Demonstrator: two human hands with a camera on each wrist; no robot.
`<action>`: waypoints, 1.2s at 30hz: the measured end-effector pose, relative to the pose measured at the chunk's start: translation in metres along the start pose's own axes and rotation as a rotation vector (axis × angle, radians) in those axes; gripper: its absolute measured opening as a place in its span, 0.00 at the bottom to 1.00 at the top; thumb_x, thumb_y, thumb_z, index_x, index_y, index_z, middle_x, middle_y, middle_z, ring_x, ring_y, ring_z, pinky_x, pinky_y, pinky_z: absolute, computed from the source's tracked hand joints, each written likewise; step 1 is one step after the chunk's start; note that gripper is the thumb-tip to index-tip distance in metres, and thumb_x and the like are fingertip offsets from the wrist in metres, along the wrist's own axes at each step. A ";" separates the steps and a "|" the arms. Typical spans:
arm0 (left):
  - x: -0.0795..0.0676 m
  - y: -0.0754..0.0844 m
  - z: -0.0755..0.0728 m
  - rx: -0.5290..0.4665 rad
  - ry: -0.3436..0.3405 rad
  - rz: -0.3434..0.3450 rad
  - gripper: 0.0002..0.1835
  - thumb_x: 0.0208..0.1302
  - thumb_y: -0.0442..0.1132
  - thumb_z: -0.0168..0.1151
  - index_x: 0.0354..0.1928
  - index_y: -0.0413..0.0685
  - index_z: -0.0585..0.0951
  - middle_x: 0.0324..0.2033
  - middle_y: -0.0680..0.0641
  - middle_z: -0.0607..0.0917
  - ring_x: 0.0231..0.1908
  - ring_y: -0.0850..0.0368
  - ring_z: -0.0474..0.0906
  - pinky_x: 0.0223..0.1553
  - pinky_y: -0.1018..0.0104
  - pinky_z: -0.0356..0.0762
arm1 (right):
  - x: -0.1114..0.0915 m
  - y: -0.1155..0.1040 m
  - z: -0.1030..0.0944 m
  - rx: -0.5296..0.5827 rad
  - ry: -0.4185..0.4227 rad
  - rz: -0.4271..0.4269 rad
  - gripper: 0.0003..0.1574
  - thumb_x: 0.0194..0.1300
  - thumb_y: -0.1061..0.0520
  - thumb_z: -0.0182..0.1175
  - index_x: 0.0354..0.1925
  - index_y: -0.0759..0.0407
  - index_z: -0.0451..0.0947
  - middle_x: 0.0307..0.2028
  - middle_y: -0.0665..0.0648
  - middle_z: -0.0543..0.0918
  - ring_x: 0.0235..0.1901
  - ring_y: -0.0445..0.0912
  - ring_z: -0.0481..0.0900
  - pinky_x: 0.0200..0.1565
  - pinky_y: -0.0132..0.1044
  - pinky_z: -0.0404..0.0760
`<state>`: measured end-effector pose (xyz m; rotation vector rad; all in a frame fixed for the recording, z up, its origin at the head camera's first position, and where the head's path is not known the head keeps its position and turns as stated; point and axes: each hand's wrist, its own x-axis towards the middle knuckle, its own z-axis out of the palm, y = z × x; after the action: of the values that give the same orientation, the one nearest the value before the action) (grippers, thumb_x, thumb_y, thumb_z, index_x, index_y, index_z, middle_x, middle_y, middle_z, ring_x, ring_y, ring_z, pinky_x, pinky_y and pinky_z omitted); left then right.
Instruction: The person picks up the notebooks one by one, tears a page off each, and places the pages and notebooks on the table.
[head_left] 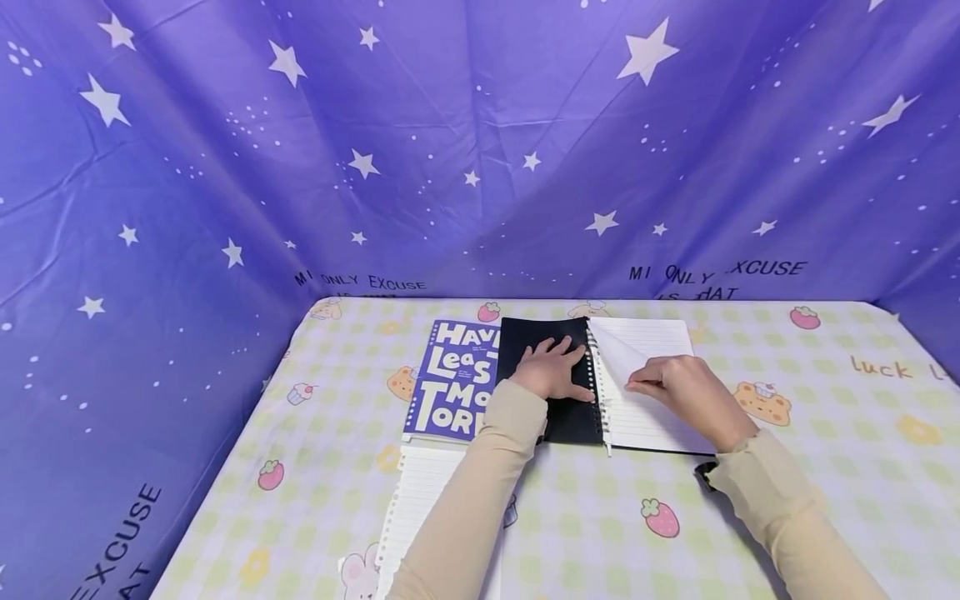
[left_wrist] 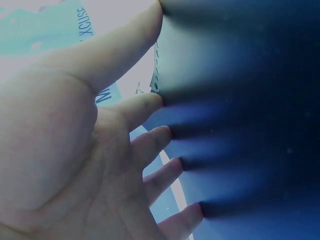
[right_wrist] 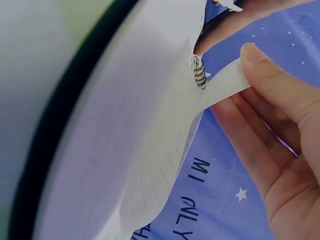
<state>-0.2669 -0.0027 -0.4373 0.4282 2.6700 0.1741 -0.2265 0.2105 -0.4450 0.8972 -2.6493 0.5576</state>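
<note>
A spiral notebook lies open, its black cover (head_left: 525, 333) on the left and white lined pages (head_left: 660, 333) on the right. My left hand (head_left: 551, 372) rests on the black cover with spread, straight fingers, the thumb near the spiral binding (head_left: 599, 408). In the left wrist view all the fingertips touch the dark cover. My right hand (head_left: 690, 396) pinches a page (head_left: 617, 354) between thumb and fingers, and the page is lifted and bent above the stack. The right wrist view shows the pinched paper (right_wrist: 227, 82) near the coil (right_wrist: 198, 72).
To the left lies a purple-covered notebook (head_left: 450, 396) with large white lettering, partly behind my left arm and the black cover. Loose hole-punched lined paper (head_left: 420, 487) lies below it. A checked cloth (head_left: 825, 500) covers the table; a purple star-patterned curtain (head_left: 480, 100) hangs behind.
</note>
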 end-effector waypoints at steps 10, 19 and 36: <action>0.002 0.001 0.000 0.025 0.011 -0.006 0.45 0.63 0.67 0.59 0.78 0.72 0.51 0.78 0.60 0.48 0.78 0.57 0.42 0.77 0.55 0.45 | -0.004 -0.001 0.000 -0.044 -0.018 -0.055 0.06 0.51 0.63 0.74 0.29 0.52 0.89 0.26 0.43 0.85 0.29 0.42 0.85 0.35 0.41 0.85; 0.001 0.000 0.000 0.035 0.004 -0.011 0.45 0.64 0.68 0.58 0.78 0.73 0.51 0.78 0.60 0.48 0.78 0.58 0.41 0.77 0.56 0.45 | -0.005 0.000 -0.008 -0.042 -0.017 -0.081 0.10 0.51 0.64 0.74 0.30 0.49 0.89 0.28 0.40 0.84 0.30 0.41 0.84 0.37 0.39 0.85; 0.002 -0.002 0.002 0.048 0.006 -0.002 0.42 0.65 0.68 0.56 0.77 0.72 0.55 0.78 0.61 0.47 0.78 0.58 0.41 0.77 0.57 0.44 | -0.014 0.005 -0.013 0.035 -0.051 -0.161 0.12 0.51 0.62 0.74 0.29 0.43 0.88 0.29 0.34 0.83 0.32 0.29 0.81 0.39 0.16 0.76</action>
<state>-0.2679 -0.0037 -0.4401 0.4410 2.6854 0.1114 -0.2166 0.2270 -0.4398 1.1365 -2.5881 0.5501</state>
